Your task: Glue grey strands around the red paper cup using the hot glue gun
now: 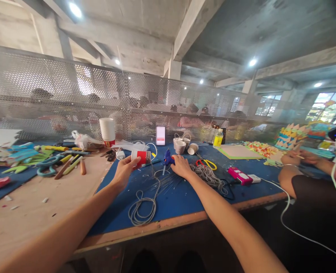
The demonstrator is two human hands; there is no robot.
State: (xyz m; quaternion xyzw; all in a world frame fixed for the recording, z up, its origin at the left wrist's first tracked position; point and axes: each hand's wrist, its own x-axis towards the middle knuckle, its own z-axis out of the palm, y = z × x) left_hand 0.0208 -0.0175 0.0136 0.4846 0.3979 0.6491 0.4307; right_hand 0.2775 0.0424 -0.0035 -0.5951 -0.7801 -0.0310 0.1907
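Note:
My left hand (122,171) is closed around a red-and-white paper cup (142,160), tipped on its side. Grey cord seems wrapped about the cup's right end, and a strand runs down to a loose coil of grey cord (142,213) on the blue mat (173,206). To its right, my right hand (182,166) grips a blue glue gun (167,156), its fingers partly hidden. The gun and the cup are apart. Beside my right wrist lies a tangled bundle of grey cord (210,175), with yellow-handled scissors (210,164) behind it.
Cord-covered small baskets (179,145) and a phone (160,135) stand at the back. Stacked paper cups (107,129) are left, near knives and blue-handled scissors (47,167). A yellow-labelled bottle (218,139) and pink box (239,176) are right. Another person's arm (288,178) is far right.

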